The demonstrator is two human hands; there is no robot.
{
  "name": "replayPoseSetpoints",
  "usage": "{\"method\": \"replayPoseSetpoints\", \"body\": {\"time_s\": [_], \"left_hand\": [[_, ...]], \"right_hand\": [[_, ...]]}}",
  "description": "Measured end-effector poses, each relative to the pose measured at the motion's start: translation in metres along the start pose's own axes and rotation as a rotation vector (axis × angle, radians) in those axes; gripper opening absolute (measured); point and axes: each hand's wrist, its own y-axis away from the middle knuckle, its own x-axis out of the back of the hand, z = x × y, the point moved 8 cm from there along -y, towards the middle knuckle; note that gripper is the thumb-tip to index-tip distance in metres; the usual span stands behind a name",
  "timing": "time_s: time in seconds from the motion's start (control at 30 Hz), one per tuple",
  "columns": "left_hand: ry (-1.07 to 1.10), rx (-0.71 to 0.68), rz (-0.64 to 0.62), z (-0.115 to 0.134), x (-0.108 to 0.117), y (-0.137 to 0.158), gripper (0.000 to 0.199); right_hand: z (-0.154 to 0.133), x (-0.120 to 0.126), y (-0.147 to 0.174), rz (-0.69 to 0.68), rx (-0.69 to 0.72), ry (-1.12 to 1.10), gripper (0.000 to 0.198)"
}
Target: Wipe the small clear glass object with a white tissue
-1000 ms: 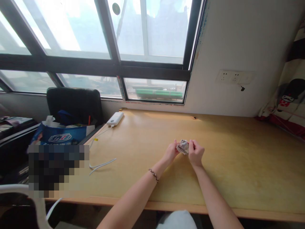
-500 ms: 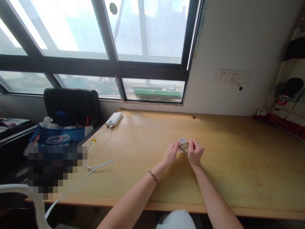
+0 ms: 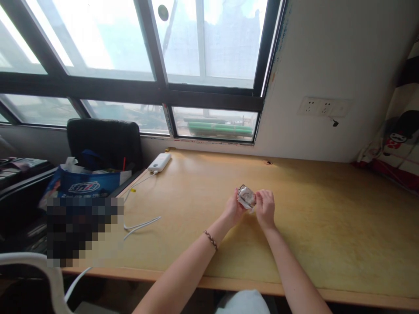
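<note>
A small whitish, silvery packet with dark edges [image 3: 246, 196] is held up over the wooden desk [image 3: 310, 226]. It looks shiny, like clear wrap, but its exact kind is too small to make out. My left hand [image 3: 234, 206], with a braided bracelet at the wrist, grips the packet from its left and lower side. At the right edge of the packet, my right hand [image 3: 266, 207] has its thumb and fingers closed in a pinch on it. A bit of white film hangs below, between the two hands.
A white power bank [image 3: 159, 162] with a white cable [image 3: 142, 225] lies at the desk's left side. Beyond that edge, a blue bag [image 3: 88, 183] sits on a black chair [image 3: 104, 141]. Wall sockets [image 3: 317, 106] are behind on the right. A white curved tube [image 3: 54, 274] is at lower left.
The packet has turned and shifted slightly left, showing more of its broad face. My left hand has moved under it, and my right hand has moved a little left. The view has shifted slightly.
</note>
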Motion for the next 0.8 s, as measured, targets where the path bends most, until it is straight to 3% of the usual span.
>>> {"method": "replayPoseSetpoints", "body": {"time_s": [0.07,0.17,0.3,0.57,0.67,0.8], "left_hand": [[-0.052,-0.16,0.111,0.016,0.012,-0.003,0.042],[-0.222,-0.381,0.255,0.039,0.025,0.002,0.037],[-0.514,-0.541,0.343,0.058,0.026,0.013,0.033],[-0.705,-0.56,0.267,0.067,0.012,0.021,0.033],[-0.673,-0.558,0.184,0.07,0.002,0.023,0.033],[-0.562,-0.519,0.115,0.07,-0.001,0.019,0.031]], "right_hand": [[-0.001,-0.006,-0.001,-0.042,0.01,0.003,0.029],[0.003,-0.027,0.005,-0.211,-0.057,-0.171,0.031],[0.005,-0.052,0.019,-0.387,-0.181,-0.409,0.029],[-0.003,-0.07,0.031,-0.624,-0.447,-0.817,0.027],[-0.01,-0.064,0.026,-0.617,-0.436,-0.87,0.026],[-0.022,-0.057,0.02,-0.55,-0.317,-0.854,0.02]]}}
